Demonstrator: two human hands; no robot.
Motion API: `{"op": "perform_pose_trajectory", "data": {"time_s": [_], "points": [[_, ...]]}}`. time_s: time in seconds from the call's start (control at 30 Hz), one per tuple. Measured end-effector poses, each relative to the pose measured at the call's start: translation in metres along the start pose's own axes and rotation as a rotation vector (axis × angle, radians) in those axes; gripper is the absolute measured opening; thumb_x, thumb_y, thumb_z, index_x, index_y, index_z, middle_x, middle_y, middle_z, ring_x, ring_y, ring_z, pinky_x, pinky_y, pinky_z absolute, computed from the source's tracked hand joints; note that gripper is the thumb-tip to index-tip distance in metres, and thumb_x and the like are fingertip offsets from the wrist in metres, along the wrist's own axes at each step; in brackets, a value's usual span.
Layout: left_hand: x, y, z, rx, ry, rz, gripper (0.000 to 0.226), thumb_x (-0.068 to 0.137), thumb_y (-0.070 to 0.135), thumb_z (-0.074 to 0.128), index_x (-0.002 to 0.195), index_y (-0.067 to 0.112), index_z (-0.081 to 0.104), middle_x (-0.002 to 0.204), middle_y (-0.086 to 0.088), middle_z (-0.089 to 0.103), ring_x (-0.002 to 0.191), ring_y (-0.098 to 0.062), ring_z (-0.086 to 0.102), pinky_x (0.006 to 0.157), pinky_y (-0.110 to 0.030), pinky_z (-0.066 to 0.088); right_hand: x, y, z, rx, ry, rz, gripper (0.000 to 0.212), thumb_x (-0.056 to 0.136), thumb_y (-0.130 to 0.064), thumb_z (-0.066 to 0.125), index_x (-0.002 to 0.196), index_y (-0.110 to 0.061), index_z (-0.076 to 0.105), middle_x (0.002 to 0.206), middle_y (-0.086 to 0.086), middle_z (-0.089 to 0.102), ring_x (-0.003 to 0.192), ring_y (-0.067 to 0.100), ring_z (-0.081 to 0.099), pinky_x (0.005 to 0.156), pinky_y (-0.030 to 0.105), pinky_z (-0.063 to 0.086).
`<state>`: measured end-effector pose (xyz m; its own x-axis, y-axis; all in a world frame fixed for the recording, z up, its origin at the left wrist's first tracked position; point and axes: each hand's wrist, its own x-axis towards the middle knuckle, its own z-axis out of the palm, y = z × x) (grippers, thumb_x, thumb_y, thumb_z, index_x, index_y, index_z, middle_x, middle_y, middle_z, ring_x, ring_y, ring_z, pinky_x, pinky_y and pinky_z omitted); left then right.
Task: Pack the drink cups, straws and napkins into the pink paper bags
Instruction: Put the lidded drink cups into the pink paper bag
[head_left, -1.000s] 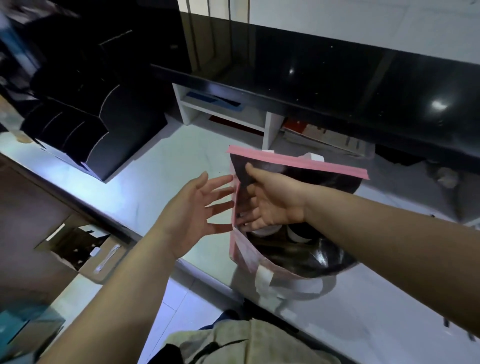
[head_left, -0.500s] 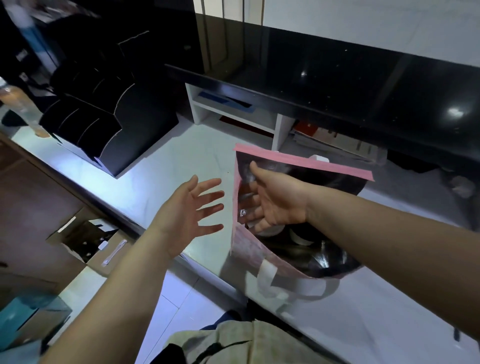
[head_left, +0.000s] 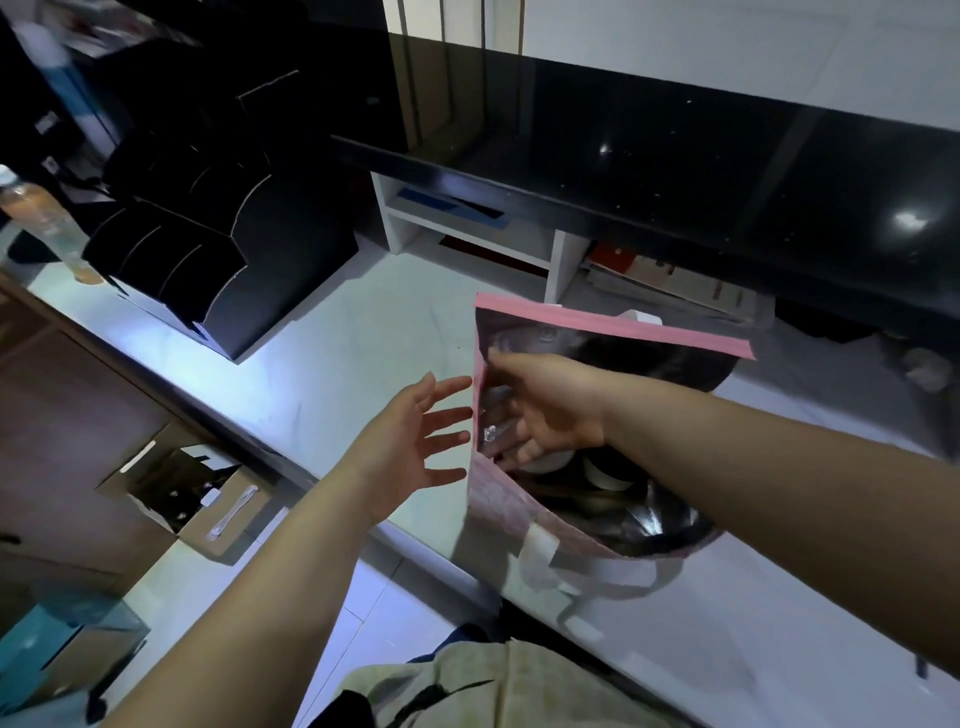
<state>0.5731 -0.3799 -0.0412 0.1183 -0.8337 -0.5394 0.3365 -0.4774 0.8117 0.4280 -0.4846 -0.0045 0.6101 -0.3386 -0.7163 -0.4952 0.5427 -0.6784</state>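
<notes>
- A pink paper bag (head_left: 498, 501) stands on the white counter (head_left: 337, 364), near its front edge, with its mouth wide open towards the camera.
- The right hand (head_left: 550, 410) reaches into the bag's mouth. Its fingers are straight and spread, lying against the inside of the bag's left wall, and they grip nothing.
- The left hand (head_left: 402, 447) is open with the fingers fanned out, just outside that same wall. The fingertips are right at the bag's edge, but I cannot tell whether they touch it.
- Drink cups (head_left: 605, 475) with pale lids sit deep in the bag, below the right hand.
- The bag's white handles (head_left: 540, 556) hang down its front.
- A black organizer (head_left: 244, 270) sits further left on the counter, with a bottle (head_left: 41, 213) beyond it.
</notes>
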Motion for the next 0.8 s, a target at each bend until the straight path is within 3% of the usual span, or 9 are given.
{"op": "perform_pose_trajectory", "data": {"time_s": [0.13, 0.2, 0.27, 0.33, 0.43, 0.53, 0.67, 0.8], "points": [[-0.007, 0.001, -0.002, 0.092, -0.007, 0.059, 0.046, 0.101, 0.051, 0.031, 0.123, 0.028, 0.064, 0.125, -0.005, 0.066, 0.118, -0.027, 0.060, 0.102, -0.054, 0.045, -0.040, -0.022, -0.011, -0.690, 0.224, -0.173, 0.029, 0.103, -0.026, 0.044, 0.127, -0.015, 0.056, 0.114, 0.001, 0.060, 0.094, 0.023, 0.067, 0.083, 0.035, 0.056], [-0.012, 0.001, -0.002, 0.136, -0.041, 0.099, 0.053, 0.097, 0.057, 0.029, 0.123, 0.027, 0.062, 0.123, -0.001, 0.067, 0.117, -0.024, 0.061, 0.101, -0.052, 0.045, -0.068, -0.028, -0.022, -0.959, 0.257, -0.275, 0.029, 0.099, -0.028, 0.051, 0.127, -0.025, 0.058, 0.117, -0.007, 0.062, 0.098, 0.011, 0.064, 0.091, 0.031, 0.053], [-0.016, -0.002, 0.001, 0.139, -0.064, 0.156, 0.058, 0.090, 0.063, 0.032, 0.124, 0.026, 0.061, 0.123, 0.001, 0.067, 0.117, -0.021, 0.062, 0.098, -0.048, 0.048, -0.091, -0.026, -0.029, -1.061, 0.276, -0.390, 0.031, 0.095, -0.032, 0.059, 0.125, -0.034, 0.060, 0.119, -0.015, 0.062, 0.105, 0.002, 0.060, 0.095, 0.025, 0.048], [-0.019, -0.004, 0.008, 0.141, -0.065, 0.240, 0.054, 0.091, 0.065, 0.039, 0.123, 0.028, 0.061, 0.123, 0.004, 0.067, 0.114, -0.018, 0.063, 0.093, -0.042, 0.052, -0.099, -0.018, -0.033, -1.064, 0.273, -0.461, 0.033, 0.092, -0.030, 0.064, 0.124, -0.037, 0.060, 0.121, -0.016, 0.062, 0.108, 0.000, 0.059, 0.095, 0.023, 0.048], [-0.020, -0.003, 0.020, 0.266, -0.024, 0.376, 0.028, 0.097, 0.047, 0.047, 0.118, 0.036, 0.061, 0.112, 0.017, 0.069, 0.107, -0.010, 0.065, 0.082, -0.027, 0.056, -0.095, -0.005, -0.035, -1.092, 0.323, -0.478, 0.037, 0.090, -0.026, 0.067, 0.126, -0.033, 0.060, 0.122, -0.015, 0.063, 0.105, -0.001, 0.058, 0.094, 0.019, 0.047], [-0.020, -0.006, 0.020, 0.324, -0.048, 0.488, 0.041, 0.090, 0.038, 0.061, 0.131, 0.032, 0.056, 0.123, 0.015, 0.064, 0.113, -0.009, 0.061, 0.084, -0.025, 0.056, -0.098, 0.004, -0.036, -1.063, 0.469, -0.576, 0.032, 0.092, -0.023, 0.065, 0.122, -0.033, 0.063, 0.109, -0.023, 0.061, 0.092, -0.009, 0.057, 0.082, 0.009, 0.042], [-0.022, -0.019, 0.015, 0.318, -0.090, 0.541, 0.068, 0.069, 0.022, 0.084, 0.129, 0.036, 0.055, 0.128, 0.012, 0.061, 0.115, -0.012, 0.060, 0.085, -0.031, 0.057, -0.117, 0.032, -0.050, -0.710, 0.691, -0.892, 0.024, 0.090, -0.015, 0.068, 0.105, -0.033, 0.069, 0.101, -0.020, 0.069, 0.097, -0.003, 0.064, 0.087, 0.018, 0.050], [-0.012, -0.051, 0.008, 0.316, -0.005, 0.534, 0.061, 0.069, 0.008, 0.086, 0.121, 0.027, 0.059, 0.111, 0.005, 0.070, 0.107, -0.013, 0.065, 0.082, -0.029, 0.057, -0.133, 0.089, -0.070, -0.177, 0.936, -1.139, 0.022, 0.084, -0.018, 0.072, 0.104, -0.023, 0.069, 0.100, -0.008, 0.073, 0.099, 0.015, 0.068, 0.092, 0.034, 0.054]]}}
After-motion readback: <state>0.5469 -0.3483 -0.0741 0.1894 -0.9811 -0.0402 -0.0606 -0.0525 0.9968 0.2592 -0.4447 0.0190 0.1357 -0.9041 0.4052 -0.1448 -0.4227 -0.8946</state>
